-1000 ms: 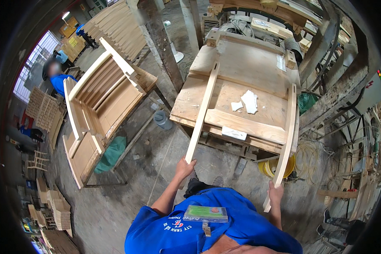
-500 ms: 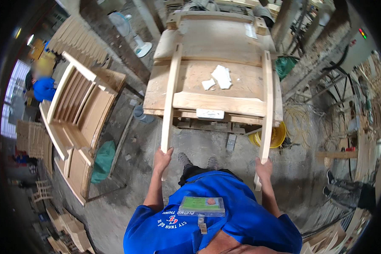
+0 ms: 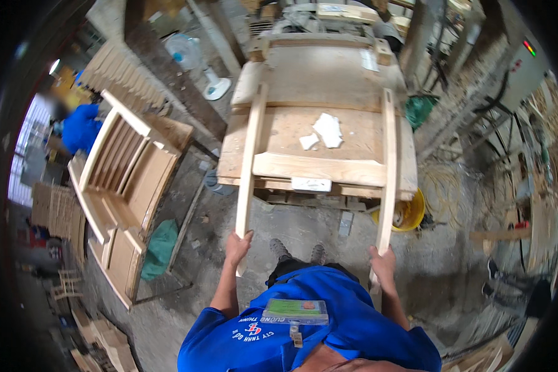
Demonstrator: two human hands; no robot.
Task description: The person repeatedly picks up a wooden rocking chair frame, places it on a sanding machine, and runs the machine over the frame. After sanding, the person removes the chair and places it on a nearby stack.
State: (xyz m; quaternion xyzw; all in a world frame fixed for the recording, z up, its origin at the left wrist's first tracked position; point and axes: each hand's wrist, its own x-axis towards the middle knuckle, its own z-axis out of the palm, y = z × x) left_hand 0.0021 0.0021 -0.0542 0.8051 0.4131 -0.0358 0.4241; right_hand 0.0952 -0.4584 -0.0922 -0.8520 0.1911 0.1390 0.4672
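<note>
A pale wooden frame of two long rails (image 3: 249,167) joined by a wide crosspiece (image 3: 319,167) reaches over the worktable (image 3: 322,68) and sticks out past its near edge toward me. My left hand (image 3: 237,248) is closed around the near end of the left rail. Around the near end of the right rail (image 3: 387,186), my right hand (image 3: 383,263) is wrapped. Between the rails, white irregular scraps (image 3: 328,131) lie on the tabletop. A small white block (image 3: 311,185) sits at the table's front edge, just below the crosspiece.
On the left, a slatted wooden furniture piece (image 3: 115,149) rests on a stand with a green bag (image 3: 161,248) beneath. Posts (image 3: 173,80) flank the table. A yellow bucket (image 3: 411,211) stands under its right side. A co-worker in blue (image 3: 80,127) is at far left.
The view has tilted, so the scene sits lower in the picture. Relative to the tabletop, the right rail looks slightly farther left. Both hands keep their hold on the rails.
</note>
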